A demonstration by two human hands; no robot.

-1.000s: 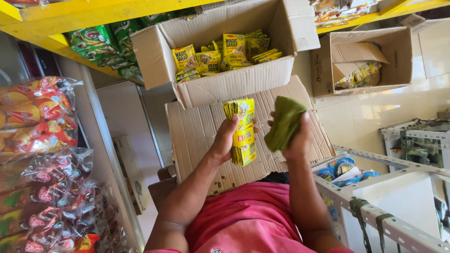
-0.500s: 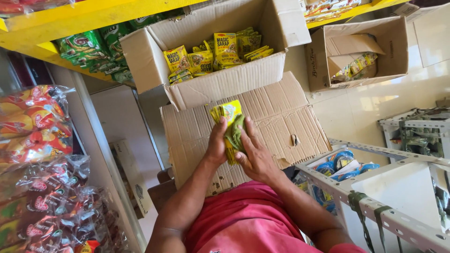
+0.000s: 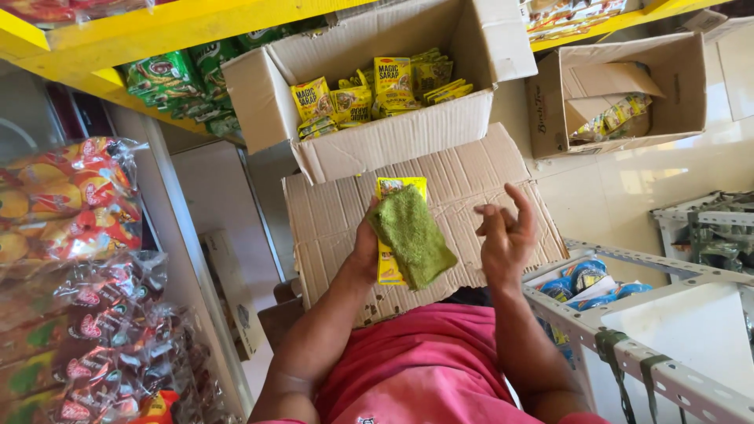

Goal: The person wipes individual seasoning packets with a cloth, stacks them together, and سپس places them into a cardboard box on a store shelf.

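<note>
Wiping step: left hand (image 3: pixel 365 250) grips packet (image 3: pixel 390 235) and cloth (image 3: pixel 412 235) below the box (image 3: pixel 393 141); right hand (image 3: pixel 506 235) hovers empty, fingers spread.

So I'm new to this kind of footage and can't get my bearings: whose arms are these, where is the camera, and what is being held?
The camera sits on the person's head and looks down, so both arms are the person's own. The left hand holds a flat yellow packet with a green cloth draped over it. The right hand is open beside it, fingers spread, holding nothing. Below the hands lies a flattened cardboard sheet. Above it an open cardboard box holds more yellow packets. A second open box stands on the floor to the right, and bagged snacks hang at left.
</note>
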